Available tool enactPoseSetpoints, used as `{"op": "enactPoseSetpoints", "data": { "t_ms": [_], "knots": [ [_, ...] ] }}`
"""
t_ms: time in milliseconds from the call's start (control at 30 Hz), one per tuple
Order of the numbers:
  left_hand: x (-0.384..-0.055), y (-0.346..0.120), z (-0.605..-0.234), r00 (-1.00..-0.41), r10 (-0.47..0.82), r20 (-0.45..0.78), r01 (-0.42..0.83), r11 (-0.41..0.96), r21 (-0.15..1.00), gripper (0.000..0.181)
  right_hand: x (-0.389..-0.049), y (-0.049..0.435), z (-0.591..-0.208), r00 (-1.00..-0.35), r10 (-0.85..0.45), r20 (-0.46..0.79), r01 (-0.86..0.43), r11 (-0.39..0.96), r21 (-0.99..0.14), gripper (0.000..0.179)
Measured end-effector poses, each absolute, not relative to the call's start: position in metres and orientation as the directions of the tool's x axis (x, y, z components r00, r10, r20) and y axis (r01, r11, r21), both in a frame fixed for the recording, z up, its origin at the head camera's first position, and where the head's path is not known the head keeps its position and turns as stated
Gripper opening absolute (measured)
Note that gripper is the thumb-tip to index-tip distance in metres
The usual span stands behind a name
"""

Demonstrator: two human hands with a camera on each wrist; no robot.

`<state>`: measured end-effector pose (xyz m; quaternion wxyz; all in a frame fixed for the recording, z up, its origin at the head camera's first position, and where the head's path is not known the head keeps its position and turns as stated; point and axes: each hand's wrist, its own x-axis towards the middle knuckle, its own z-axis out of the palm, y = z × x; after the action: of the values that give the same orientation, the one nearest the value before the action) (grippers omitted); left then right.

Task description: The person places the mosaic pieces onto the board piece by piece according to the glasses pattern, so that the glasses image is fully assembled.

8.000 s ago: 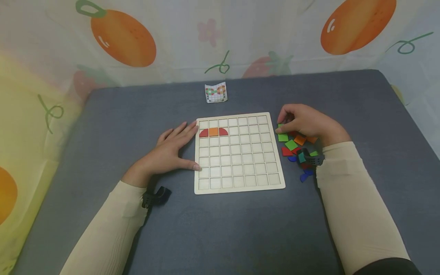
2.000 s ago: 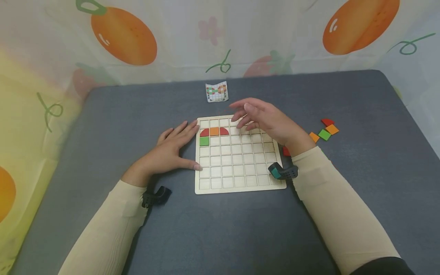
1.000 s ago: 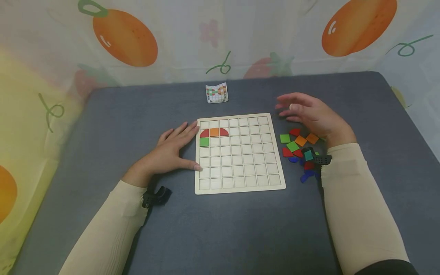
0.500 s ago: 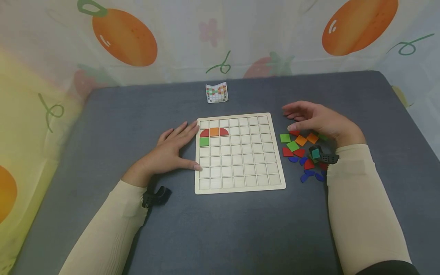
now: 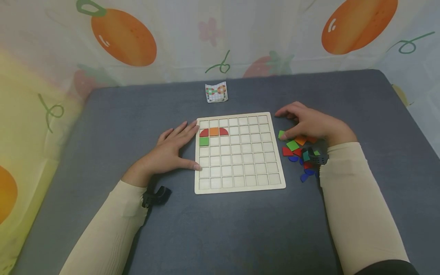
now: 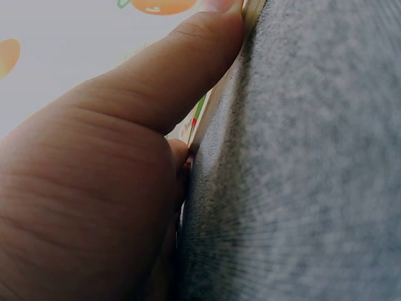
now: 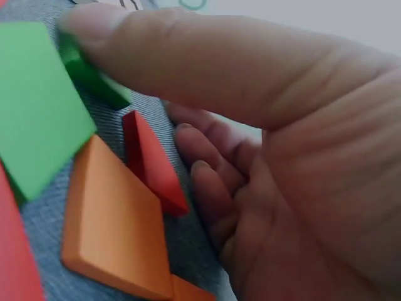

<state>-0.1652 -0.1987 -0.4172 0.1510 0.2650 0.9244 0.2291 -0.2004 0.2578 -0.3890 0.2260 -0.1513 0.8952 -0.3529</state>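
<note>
While the left hand (image 5: pixel 172 150) lies flat along the left side of the board (image 5: pixel 241 159), its fingers straight and spread with the thumb and fingertips touching the rim, the right hand (image 5: pixel 309 121) hovers over the loose tiles at the board's right. The two hands are well apart. On the right hand, thumb and forefinger stand apart; the thumb tip covers part of a green tile (image 5: pixel 280 133) near the board's right edge, and I cannot tell whether it touches it. The right wrist view shows that thumb reaching across, its tip blurred, with other fingers bent beneath it. The board lies flat mid-bench (image 5: pixel 220 229). In its second row from the top, starting at the left, sit a red quarter (image 5: pixel 204 133), an orange square (image 5: pixel 214 131) and another red quarter (image 5: pixel 224 131); a green square (image 5: pixel 204 141) fills the cell below the first. The loose tiles by the right wrist are green, orange (image 5: pixel 300 141), red (image 5: pixel 287 151) and blue (image 5: pixel 293 159), some hidden under the hand and its black strap (image 5: pixel 317 158). A small patterned card (image 5: pixel 216 92) lies beyond the board, near the far edge, and a fruit-print curtain (image 5: pixel 178 23) hangs behind.
</note>
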Motion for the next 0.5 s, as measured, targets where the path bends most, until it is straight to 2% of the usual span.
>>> {"op": "enactPoseSetpoints", "data": {
  "t_ms": [233,500],
  "knots": [
    [-0.1649,-0.1981,-0.4169,-0.814,0.559,-0.156,0.419,0.752,0.509,0.127,-0.2047,0.2501,-0.3936,-0.904,-0.359,-0.231,-0.123,0.737,-0.665,0.040],
    [-0.1654,-0.1990,-0.4177,-0.813,0.561,-0.153,0.423,0.751,0.508,0.128,-0.2034,0.2510,-0.3907,-0.903,-0.343,-0.257,-0.087,0.735,-0.673,0.037]
  ]
}}
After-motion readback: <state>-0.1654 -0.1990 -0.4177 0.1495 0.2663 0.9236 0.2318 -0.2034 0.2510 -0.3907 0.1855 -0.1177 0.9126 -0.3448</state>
